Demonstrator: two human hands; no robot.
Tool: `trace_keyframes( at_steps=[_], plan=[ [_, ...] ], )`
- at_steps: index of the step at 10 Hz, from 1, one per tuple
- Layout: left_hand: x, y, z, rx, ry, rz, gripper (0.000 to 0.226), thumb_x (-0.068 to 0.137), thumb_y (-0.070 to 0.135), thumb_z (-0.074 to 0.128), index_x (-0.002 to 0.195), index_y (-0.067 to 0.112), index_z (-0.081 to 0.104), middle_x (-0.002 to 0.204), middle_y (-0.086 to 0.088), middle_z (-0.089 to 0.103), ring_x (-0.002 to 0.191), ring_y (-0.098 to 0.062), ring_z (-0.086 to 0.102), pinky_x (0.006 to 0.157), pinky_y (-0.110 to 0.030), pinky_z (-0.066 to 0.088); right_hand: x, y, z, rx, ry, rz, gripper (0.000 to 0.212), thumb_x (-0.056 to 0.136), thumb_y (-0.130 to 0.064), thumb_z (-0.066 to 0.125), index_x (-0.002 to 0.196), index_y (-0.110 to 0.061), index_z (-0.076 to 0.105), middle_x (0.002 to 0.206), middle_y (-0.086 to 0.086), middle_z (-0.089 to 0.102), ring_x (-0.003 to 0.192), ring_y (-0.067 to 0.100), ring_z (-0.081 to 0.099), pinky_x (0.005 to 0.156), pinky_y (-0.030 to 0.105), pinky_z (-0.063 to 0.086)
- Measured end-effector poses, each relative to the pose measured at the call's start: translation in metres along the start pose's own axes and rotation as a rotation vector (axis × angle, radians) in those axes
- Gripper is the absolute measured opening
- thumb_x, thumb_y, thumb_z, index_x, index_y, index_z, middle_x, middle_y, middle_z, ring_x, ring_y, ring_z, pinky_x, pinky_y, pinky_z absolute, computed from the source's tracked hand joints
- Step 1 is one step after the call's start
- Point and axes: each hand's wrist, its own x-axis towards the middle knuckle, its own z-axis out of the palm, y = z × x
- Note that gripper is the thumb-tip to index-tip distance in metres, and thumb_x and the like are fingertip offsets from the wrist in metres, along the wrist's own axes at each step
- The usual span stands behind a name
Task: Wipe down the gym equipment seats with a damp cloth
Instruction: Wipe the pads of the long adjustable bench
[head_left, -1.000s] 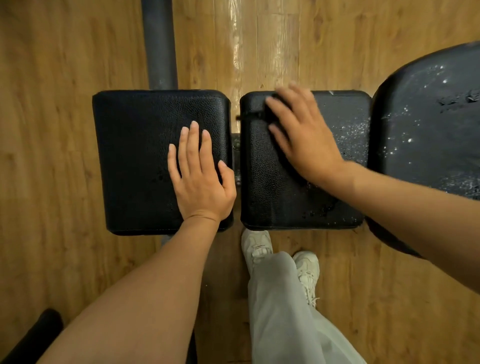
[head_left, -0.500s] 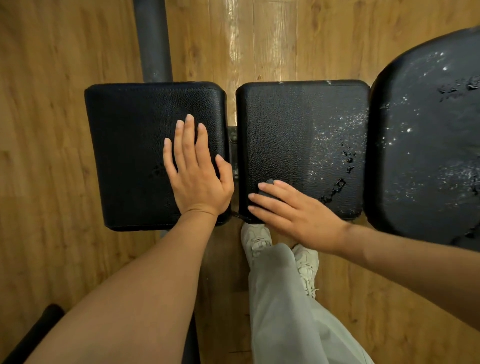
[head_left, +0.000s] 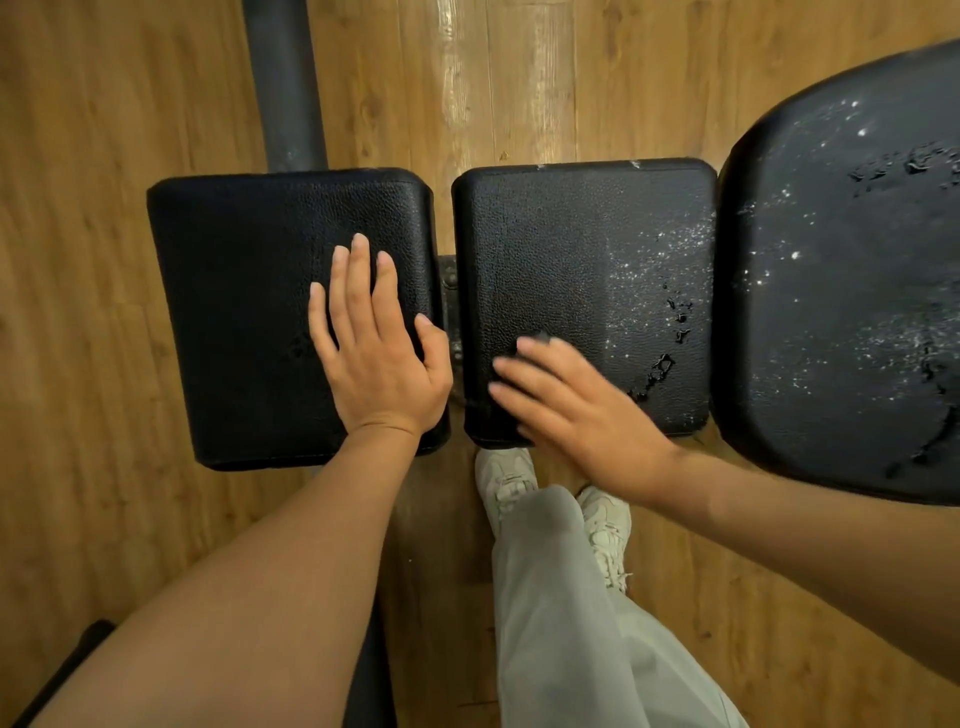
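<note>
Left hand lies flat, fingers straight, near the left pad's right edge, likely bracing. Right hand, fingers extended, presses a dark cloth at the middle pad's near-left corner; droplets along its right edge remain unwiped.

— What's at the centre of the frame?
— Two black pads. The left hand lies flat on the left pad.
— And the right hand?
— Pressing a dark cloth onto the middle pad; droplets speckle that pad's right side and the big seat.
</note>
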Motion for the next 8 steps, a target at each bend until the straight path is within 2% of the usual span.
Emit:
trace_keyframes(
  at_steps=[1, 2, 3, 4, 5, 6, 7, 8],
  plan=[
    [0.0, 0.0, 0.0, 0.005, -0.002, 0.005, 0.056, 0.093, 0.023, 0.046, 0.144, -0.001, 0.044, 0.158, -0.018, 0.034, 0.149, -0.032, 0.027, 0.123, -0.051, 0.016, -0.031, -0.005, 0.001, -0.05, -0.062, -0.077, 0.051, 0.096, -0.002, 0.06, 0.145, -0.005, 0.047, 0.148, 0.014, 0.049, 0.143, 0.035, 0.033, 0.122, 0.048, 0.02],
    [0.0, 0.0, 0.0, 0.009, -0.001, 0.004, 0.057, 0.092, 0.023, 0.047, 0.144, -0.001, 0.044, 0.158, -0.018, 0.035, 0.149, -0.033, 0.027, 0.123, -0.051, 0.016, -0.026, 0.003, 0.0, -0.012, -0.043, -0.037, 0.038, 0.106, -0.011, 0.046, 0.143, -0.006, 0.049, 0.148, 0.014, 0.05, 0.142, 0.034, 0.036, 0.121, 0.047, 0.025],
    [0.0, 0.0, 0.0, 0.013, 0.0, 0.003, 0.057, 0.092, 0.023, 0.047, 0.143, -0.001, 0.045, 0.158, -0.018, 0.035, 0.149, -0.032, 0.027, 0.123, -0.051, 0.016, -0.004, 0.022, -0.006, 0.007, 0.064, 0.137, 0.038, 0.105, -0.02, 0.048, 0.139, -0.004, 0.054, 0.145, 0.018, 0.051, 0.139, 0.037, 0.039, 0.116, 0.052, 0.032],
    [0.0, -0.001, 0.0, 0.021, 0.008, 0.006, 0.057, 0.092, 0.023, 0.047, 0.143, -0.001, 0.045, 0.158, -0.017, 0.035, 0.149, -0.032, 0.028, 0.123, -0.051, 0.016, 0.011, 0.04, -0.012, 0.008, 0.164, 0.336, 0.038, 0.104, -0.019, 0.051, 0.139, -0.002, 0.051, 0.146, 0.021, 0.048, 0.14, 0.039, 0.036, 0.116, 0.056, 0.031],
    [0.0, 0.0, 0.0, 0.023, 0.007, 0.004, 0.057, 0.091, 0.023, 0.048, 0.144, -0.001, 0.045, 0.158, -0.017, 0.035, 0.149, -0.032, 0.027, 0.123, -0.05, 0.016, 0.002, 0.033, -0.011, 0.014, 0.185, 0.366, 0.039, 0.104, -0.018, 0.051, 0.139, -0.001, 0.052, 0.147, 0.021, 0.047, 0.141, 0.04, 0.034, 0.119, 0.055, 0.026],
    [0.0, 0.0, 0.0, 0.02, 0.01, 0.001, 0.057, 0.091, 0.023, 0.049, 0.143, -0.001, 0.045, 0.158, -0.016, 0.035, 0.149, -0.032, 0.028, 0.123, -0.05, 0.016, -0.032, 0.012, -0.004, -0.008, 0.103, 0.251, 0.042, 0.102, -0.017, 0.054, 0.142, -0.005, 0.048, 0.147, 0.018, 0.048, 0.142, 0.04, 0.035, 0.119, 0.054, 0.026],
    [0.0, 0.0, 0.0, 0.016, 0.009, 0.005, 0.057, 0.091, 0.023, 0.049, 0.143, -0.001, 0.045, 0.158, -0.017, 0.035, 0.149, -0.032, 0.028, 0.123, -0.05, 0.016, -0.064, 0.003, -0.001, -0.071, 0.026, 0.17, 0.055, 0.094, -0.004, 0.062, 0.145, -0.008, 0.043, 0.151, 0.013, 0.04, 0.143, 0.037, 0.032, 0.122, 0.05, 0.021],
    [0.0, -0.001, -0.001, 0.012, 0.006, 0.005, 0.057, 0.091, 0.023, 0.049, 0.143, -0.001, 0.046, 0.158, -0.017, 0.035, 0.149, -0.032, 0.027, 0.123, -0.05, 0.016, -0.06, 0.009, -0.003, -0.058, 0.032, 0.144, 0.044, 0.101, -0.011, 0.054, 0.144, -0.007, 0.043, 0.15, 0.014, 0.043, 0.142, 0.037, 0.034, 0.122, 0.048, 0.022]
  ],
)
